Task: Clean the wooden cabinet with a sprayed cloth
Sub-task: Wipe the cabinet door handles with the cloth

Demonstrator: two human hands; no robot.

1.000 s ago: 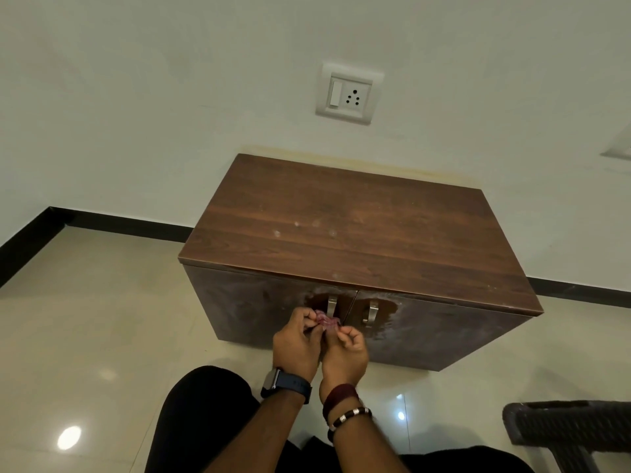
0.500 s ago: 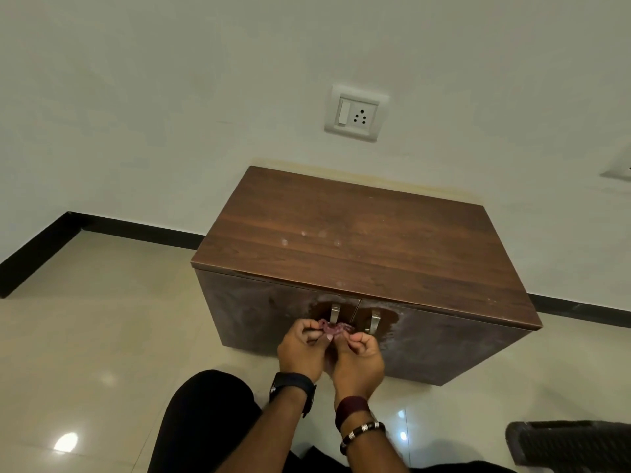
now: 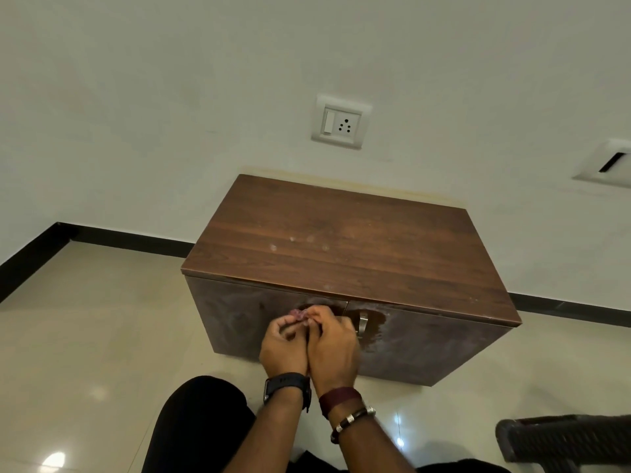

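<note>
Against the front of the cabinet (image 3: 341,254), both hands work side by side, touching each other. The left hand (image 3: 285,346) and right hand (image 3: 333,346) together pinch a small bunched pinkish cloth (image 3: 298,315) at their fingertips, pressed to the left door. Just right of the grip stands a metal handle (image 3: 362,323) amid a wet patch. Above the grip, pale spots dot the wooden top.

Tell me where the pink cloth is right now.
In the head view, the pink cloth is bunched between the left hand and right hand, against the cabinet front, just left of the metal handle.
</note>
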